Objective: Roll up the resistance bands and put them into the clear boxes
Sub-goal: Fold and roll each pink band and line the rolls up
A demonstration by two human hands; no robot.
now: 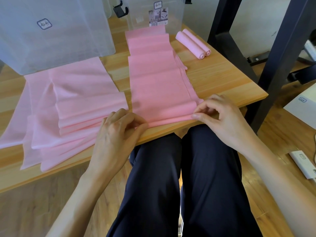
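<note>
A long pink resistance band (153, 79) lies flat down the middle of the wooden table (213, 79), its near end folded into a thin roll at the table's front edge. My left hand (118, 132) pinches the left end of that roll. My right hand (220, 115) pinches the right end between thumb and fingers. A loose heap of more pink bands (68, 106) covers the left of the table. Two rolled pink bands (193, 44) lie side by side at the back right. One clear box (51, 31) stands at the back left, another (157, 12) at the back centre.
Dark metal frame legs (273, 65) rise just right of the table. A white box (301, 106) and a white flat item (302, 161) sit on the wooden floor at the right. My dark-trousered legs (179, 185) are under the table's front edge.
</note>
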